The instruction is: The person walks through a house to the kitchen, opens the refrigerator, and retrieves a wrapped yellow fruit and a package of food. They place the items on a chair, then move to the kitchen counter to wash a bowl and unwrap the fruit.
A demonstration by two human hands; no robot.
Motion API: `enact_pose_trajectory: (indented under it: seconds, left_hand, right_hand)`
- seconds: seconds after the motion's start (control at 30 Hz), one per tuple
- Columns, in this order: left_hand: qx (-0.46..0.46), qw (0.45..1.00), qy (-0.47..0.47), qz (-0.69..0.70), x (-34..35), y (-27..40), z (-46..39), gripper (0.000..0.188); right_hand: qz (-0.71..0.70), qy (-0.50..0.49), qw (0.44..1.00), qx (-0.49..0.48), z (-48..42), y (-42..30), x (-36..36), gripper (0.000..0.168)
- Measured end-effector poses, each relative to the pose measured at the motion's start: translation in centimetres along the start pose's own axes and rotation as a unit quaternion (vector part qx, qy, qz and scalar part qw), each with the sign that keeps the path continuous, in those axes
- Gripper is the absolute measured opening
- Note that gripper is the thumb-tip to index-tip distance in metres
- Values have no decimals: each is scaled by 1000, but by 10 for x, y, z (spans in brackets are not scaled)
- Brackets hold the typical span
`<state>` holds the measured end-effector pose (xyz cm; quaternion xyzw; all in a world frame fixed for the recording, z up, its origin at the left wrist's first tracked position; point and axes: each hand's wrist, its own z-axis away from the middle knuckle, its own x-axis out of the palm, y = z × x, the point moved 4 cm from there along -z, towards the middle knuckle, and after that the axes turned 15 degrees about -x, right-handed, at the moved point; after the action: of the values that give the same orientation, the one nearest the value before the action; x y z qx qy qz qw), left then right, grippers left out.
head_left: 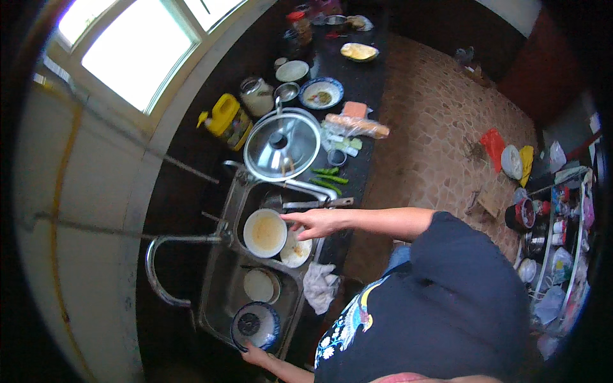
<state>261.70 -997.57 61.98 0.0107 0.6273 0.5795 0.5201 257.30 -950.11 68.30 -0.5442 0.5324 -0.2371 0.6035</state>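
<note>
My right hand (310,224) is at the rim of a round white bowl (265,233) with a yellowish-brown inside, its thumb and fingers on the near edge. The bowl is over the upper sink basin, partly covering another white dish (296,250) with brownish residue. In the lower basin, my left hand (255,354) grips the edge of a blue-and-white bowl (256,326); a dark round patch shows at its middle, whose nature I cannot tell. Stacked pale dishes (260,286) lie beside it. A pan or knife-like handle (340,202) crosses the upper basin's edge.
A curved faucet (165,273) stands behind the sink (203,306). A cloth (321,287) hangs on its front edge. On the dark counter are a glass lid (282,143), green chillies (330,178), a patterned bowl (322,93), wrapped food (357,125) and a yellow jug (225,119).
</note>
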Motion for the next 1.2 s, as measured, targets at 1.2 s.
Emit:
enact_pose_trajectory:
  seconds: [1.2]
  left_hand:
    - [-220,890,-371,147,764,292,544,37]
  right_hand:
    - [-311,759,361,443,977,195,-187,9]
